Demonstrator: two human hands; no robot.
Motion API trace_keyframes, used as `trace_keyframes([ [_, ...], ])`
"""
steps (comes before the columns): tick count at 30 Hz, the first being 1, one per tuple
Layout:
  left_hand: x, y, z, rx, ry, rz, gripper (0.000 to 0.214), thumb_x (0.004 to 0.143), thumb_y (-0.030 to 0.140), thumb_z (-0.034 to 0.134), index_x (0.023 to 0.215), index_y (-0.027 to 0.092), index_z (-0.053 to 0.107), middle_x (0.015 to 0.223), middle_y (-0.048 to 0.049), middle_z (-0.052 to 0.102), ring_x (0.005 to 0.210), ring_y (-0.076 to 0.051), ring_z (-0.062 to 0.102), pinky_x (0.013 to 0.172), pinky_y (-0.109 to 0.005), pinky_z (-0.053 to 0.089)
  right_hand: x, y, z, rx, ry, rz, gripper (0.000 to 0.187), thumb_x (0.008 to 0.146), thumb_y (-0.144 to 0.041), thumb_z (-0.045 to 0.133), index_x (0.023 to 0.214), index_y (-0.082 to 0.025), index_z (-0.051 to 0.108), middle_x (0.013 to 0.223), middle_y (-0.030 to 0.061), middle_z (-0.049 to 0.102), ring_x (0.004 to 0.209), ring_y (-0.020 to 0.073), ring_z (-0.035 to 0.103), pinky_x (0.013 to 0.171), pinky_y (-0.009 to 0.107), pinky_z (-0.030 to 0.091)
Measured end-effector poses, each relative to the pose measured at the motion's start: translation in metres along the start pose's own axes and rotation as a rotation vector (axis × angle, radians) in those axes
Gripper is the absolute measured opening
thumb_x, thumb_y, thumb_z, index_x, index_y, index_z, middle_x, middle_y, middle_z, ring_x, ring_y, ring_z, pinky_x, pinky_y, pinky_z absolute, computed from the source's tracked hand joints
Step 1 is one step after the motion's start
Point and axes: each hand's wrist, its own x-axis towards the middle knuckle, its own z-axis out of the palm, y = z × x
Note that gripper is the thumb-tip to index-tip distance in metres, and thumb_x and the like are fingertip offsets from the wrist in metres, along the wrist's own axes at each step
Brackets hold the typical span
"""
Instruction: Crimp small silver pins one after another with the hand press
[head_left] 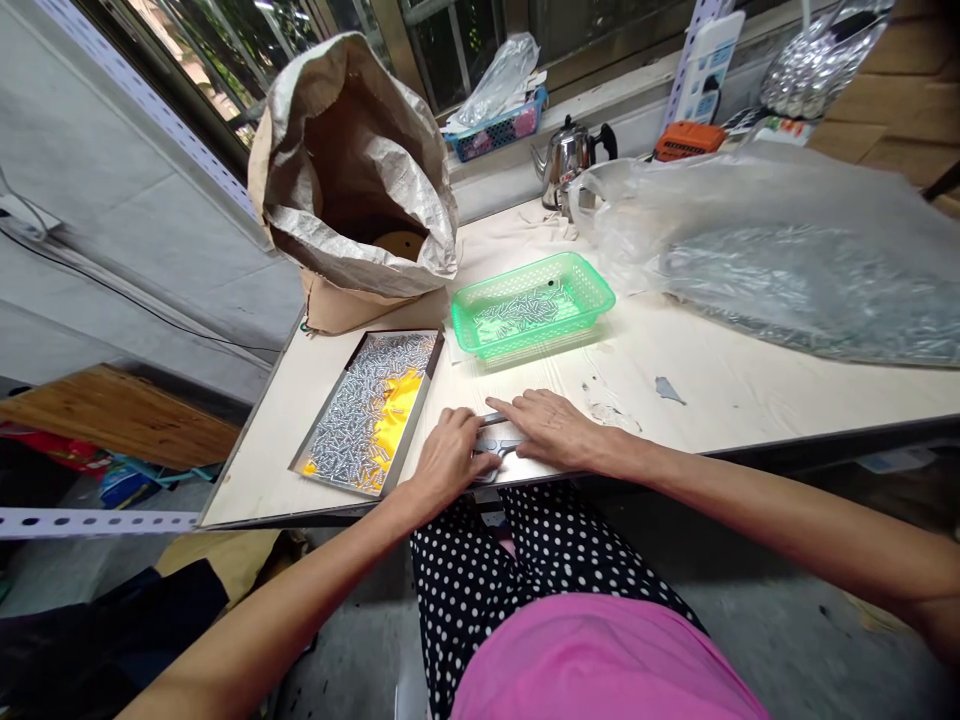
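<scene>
Your left hand (445,455) and right hand (553,428), fingers (459,420) half-curled, are holding a metal part (492,447); pins (352,395) are lying in the tray (411,428) at nine o'clock and basket (541,342) at twelve.

From my end I see a flat silver-grey metal piece (496,443), a translucent green lattice plastic basket (544,341), silvery metal pins (356,390) in a yellow-bottomed rectangular tray (397,408), a cream wooden bench (720,375) and black trousers (577,550) with white polka dots.
</scene>
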Motion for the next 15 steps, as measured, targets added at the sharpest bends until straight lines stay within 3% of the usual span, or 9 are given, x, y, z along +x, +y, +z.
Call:
trace_keyframes([
  [2, 0.013, 0.003, 0.005, 0.034, -0.054, 0.14, 0.058, 0.078, 0.037, 0.074, 0.128, 0.016, 0.053, 0.137, -0.0141, 0.053, 0.125, -0.03, 0.046, 0.102, -0.043, 0.041, -0.002, 0.004, 0.004, 0.015, 0.025, 0.002, 0.077, 0.083, -0.026, 0.067, 0.149, -0.008, 0.03, 0.112, 0.0166, 0.064, 0.104, 0.0286, 0.054, 0.088, 0.041, 0.04],
  [4, 0.025, 0.003, 0.008, 0.054, -0.131, 0.203, 0.066, 0.079, 0.042, 0.073, 0.134, 0.015, 0.048, 0.137, -0.0145, 0.053, 0.124, -0.03, 0.047, 0.102, -0.043, 0.041, -0.007, 0.01, 0.006, 0.034, 0.048, 0.001, 0.084, 0.082, -0.033, 0.068, 0.15, -0.008, 0.026, 0.117, 0.018, 0.063, 0.107, 0.0298, 0.053, 0.091, 0.042, 0.04],
  [7, 0.036, 0.002, 0.008, 0.115, -0.189, 0.249, 0.069, 0.08, 0.047, 0.07, 0.136, 0.014, 0.046, 0.128, -0.0137, 0.058, 0.116, -0.03, 0.051, 0.099, -0.042, 0.042, -0.015, 0.019, 0.006, 0.025, 0.043, 0.056, 0.088, 0.072, -0.042, 0.075, 0.144, -0.008, 0.038, 0.125, 0.0202, 0.057, 0.11, 0.0327, 0.051, 0.091, 0.044, 0.041],
  [11, 0.044, 0.007, 0.005, 0.19, -0.173, 0.28, 0.064, 0.081, 0.051, 0.067, 0.131, 0.015, 0.05, 0.117, -0.0127, 0.059, 0.107, -0.029, 0.052, 0.092, -0.041, 0.045, -0.022, 0.022, -0.001, -0.038, -0.025, 0.138, 0.056, 0.071, -0.042, 0.076, 0.114, -0.01, 0.061, 0.111, 0.0173, 0.06, 0.103, 0.0317, 0.053, 0.084, 0.04, 0.044],
  [15, 0.05, 0.014, 0.007, 0.161, -0.179, 0.319, 0.039, 0.083, 0.045, 0.067, 0.107, 0.014, 0.06, 0.106, -0.0106, 0.06, 0.101, -0.026, 0.052, 0.085, -0.037, 0.046, -0.02, 0.02, -0.005, -0.052, -0.038, 0.093, 0.028, 0.082, -0.034, 0.068, 0.099, -0.012, 0.065, 0.1, 0.0141, 0.062, 0.095, 0.0274, 0.055, 0.079, 0.036, 0.043],
])
